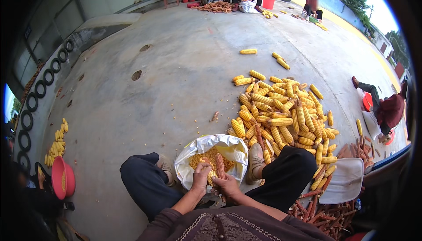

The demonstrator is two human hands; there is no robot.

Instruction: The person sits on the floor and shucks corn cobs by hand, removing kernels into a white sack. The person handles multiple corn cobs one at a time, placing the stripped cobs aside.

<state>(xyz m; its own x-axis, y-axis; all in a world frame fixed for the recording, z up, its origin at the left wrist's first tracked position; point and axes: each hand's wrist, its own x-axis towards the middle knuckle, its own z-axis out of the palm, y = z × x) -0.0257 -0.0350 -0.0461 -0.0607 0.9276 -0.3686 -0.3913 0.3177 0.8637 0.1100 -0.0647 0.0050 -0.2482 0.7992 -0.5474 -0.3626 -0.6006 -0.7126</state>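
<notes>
Over a white woven sack (184, 152) with its rim rolled back, my two hands work close together. My left hand (200, 176) grips a partly shelled yellow corn cob (211, 177). In my right hand (228, 185) is a bare reddish corncob (220, 165), standing upright against the yellow one. Loose corn kernels (196, 159) lie inside the sack, partly hidden by my hands. The sack stands between my feet. A large heap of yellow ears of corn (280, 121) spreads on the concrete beyond my right shoe (255, 163).
Stripped red cobs (329, 216) are piled at my right beside a white plastic scoop (343, 181). At far left is a pink basin (70, 178) near more ears. Tyres (40, 89) line the left wall. A person (390, 112) sits at right; two others sit at the back.
</notes>
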